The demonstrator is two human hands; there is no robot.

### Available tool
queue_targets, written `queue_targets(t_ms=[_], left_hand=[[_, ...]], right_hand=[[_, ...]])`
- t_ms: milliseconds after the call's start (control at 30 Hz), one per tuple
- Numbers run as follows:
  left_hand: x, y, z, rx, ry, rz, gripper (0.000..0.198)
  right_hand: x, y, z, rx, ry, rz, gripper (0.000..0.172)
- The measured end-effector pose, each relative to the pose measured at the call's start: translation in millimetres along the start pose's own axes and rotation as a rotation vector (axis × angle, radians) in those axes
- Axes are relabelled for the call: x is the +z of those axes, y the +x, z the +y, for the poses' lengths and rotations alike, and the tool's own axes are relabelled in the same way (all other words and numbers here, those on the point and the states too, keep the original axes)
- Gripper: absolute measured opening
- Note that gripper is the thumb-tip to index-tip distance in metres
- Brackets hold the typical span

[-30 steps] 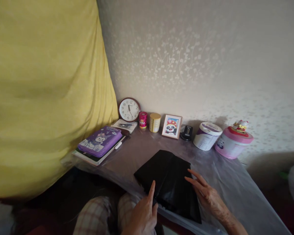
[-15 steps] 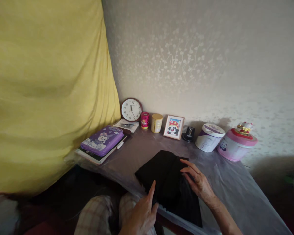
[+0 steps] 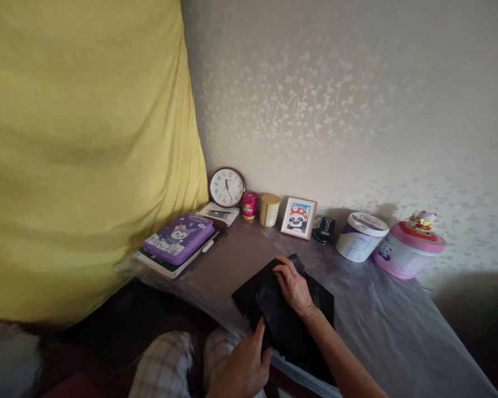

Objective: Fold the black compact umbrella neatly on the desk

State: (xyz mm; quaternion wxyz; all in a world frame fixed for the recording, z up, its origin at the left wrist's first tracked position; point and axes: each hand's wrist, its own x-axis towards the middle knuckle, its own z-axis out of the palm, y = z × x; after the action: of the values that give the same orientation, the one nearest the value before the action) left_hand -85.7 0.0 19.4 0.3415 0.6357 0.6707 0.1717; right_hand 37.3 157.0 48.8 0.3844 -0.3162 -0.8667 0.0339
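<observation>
A black cloth (image 3: 311,345), partly folded over itself, lies at the near edge of the table. My right hand (image 3: 292,290) is on its upper middle, fingers bent and closed on a raised flap of the fabric. At the cloth's near left edge, my left hand (image 3: 247,359) rests with the index finger stretched onto the fabric. The left thumb stands apart from that finger, and the other left fingers are mostly hidden.
A plastic-covered table (image 3: 382,326) meets the wall. Along its back stand a clock (image 3: 227,188), a pink can (image 3: 249,205), a yellow-lidded tin (image 3: 269,211), a picture frame (image 3: 299,218) and two tubs (image 3: 362,237). A purple case (image 3: 178,239) lies left, beside a yellow curtain (image 3: 87,138).
My right hand has moved left across the black cloth, carrying a flap of its right side over the middle. My left hand has stayed near the same edge. The view has shifted slightly.
</observation>
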Motion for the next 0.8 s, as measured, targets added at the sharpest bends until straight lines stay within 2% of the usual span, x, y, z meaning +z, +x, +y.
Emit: queue_targets(t_ms=[167, 367, 533, 700, 800], left_hand=[[0.4, -3, 3, -0.001, 0.063, 0.007, 0.06], [-3.8, -9, 9, -0.019, 0.083, -0.016, 0.062], [-4.3, -17, 16, 0.009, 0.087, 0.088, 0.074], [-4.8, -16, 27, -0.015, 0.332, 0.005, 0.077], [-7.2, -14, 33, -0.052, 0.384, -0.041, 0.075]], right_hand=[[16, -2, -2, 0.037, -0.075, -0.1, 0.019], [18, -1, -1, 0.03, -0.136, -0.156, 0.02], [17, 0, -1, 0.02, -0.159, -0.17, 0.02], [17, -1, -1, -0.003, -0.192, -0.187, 0.019], [18, 0, 0, -0.01, -0.195, -0.185, 0.02]])
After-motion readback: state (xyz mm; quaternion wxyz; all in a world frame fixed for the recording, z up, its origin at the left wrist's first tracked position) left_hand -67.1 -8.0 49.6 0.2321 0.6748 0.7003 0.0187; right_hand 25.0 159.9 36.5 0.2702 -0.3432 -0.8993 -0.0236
